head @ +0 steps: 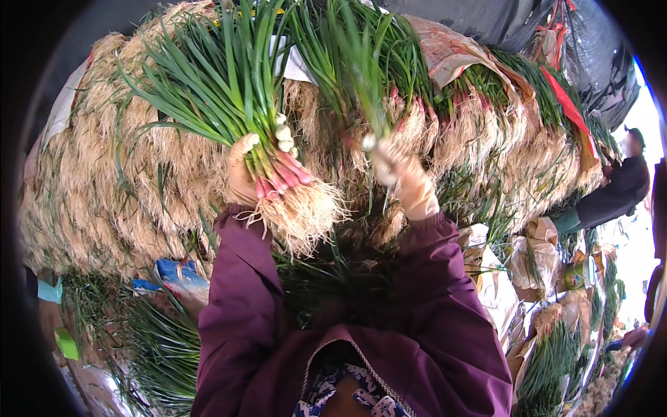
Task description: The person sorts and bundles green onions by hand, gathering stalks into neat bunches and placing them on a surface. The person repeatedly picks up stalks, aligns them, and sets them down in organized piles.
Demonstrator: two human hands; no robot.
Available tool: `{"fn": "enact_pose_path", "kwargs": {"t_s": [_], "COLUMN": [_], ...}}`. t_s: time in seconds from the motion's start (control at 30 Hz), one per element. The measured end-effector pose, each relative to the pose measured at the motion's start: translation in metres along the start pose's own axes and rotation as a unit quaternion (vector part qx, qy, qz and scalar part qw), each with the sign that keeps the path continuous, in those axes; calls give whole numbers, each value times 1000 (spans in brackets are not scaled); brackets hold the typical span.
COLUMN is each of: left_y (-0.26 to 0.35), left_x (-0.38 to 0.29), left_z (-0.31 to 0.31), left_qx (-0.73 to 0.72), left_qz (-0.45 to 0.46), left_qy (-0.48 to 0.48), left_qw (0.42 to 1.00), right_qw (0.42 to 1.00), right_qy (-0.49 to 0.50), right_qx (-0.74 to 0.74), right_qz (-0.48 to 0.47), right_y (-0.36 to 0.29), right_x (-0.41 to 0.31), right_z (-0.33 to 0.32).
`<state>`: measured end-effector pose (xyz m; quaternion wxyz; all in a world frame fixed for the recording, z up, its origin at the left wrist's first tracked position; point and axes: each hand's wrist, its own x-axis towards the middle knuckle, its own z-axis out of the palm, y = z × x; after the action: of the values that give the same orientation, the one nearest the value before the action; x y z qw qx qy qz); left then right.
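My left hand [241,169], in a pale glove with whitish fingertips, is closed around a bunch of green garlic or spring onions [284,174]. Their long leaves fan up and away, while pink lower stalks and pale stringy roots point towards me. My right hand [409,180], gloved likewise and blurred by motion, is beside the bunch at the right. Blurred green leaves [359,62] rise from its fingers, which seem to grip one or a few stalks; their lower ends cannot be made out. Beyond both hands lies a large heap of the same rooted plants [172,208].
A woven sack [443,44] partly covers the heap, with dark plastic sheeting [479,21] behind. More plants [161,349] lie low at the left. Paper wrapping [536,250], a green tub [576,274] and another bundle [547,359] are at the right. A person [620,180] stands by the heap's right end.
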<state>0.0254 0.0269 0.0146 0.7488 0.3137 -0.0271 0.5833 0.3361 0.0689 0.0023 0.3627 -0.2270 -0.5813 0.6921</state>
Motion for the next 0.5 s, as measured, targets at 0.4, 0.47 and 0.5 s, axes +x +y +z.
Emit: {"fn": "enact_pose_path", "kwargs": {"t_s": [0.4, 0.47, 0.5], "left_y": [-8, -16, -18], "left_x": [9, 9, 10], "left_z": [0, 3, 4], "left_qx": [71, 95, 101], "left_qz": [48, 45, 45], "left_qy": [59, 72, 69], "left_qw": [995, 992, 992], "right_qw": [555, 352, 225], "right_qy": [239, 261, 195], "right_qx": [-737, -881, -948], "right_qz": [-305, -180, -112], "right_y": [-8, -8, -9], "right_x": [71, 112, 121], "right_z": [42, 33, 25]}}
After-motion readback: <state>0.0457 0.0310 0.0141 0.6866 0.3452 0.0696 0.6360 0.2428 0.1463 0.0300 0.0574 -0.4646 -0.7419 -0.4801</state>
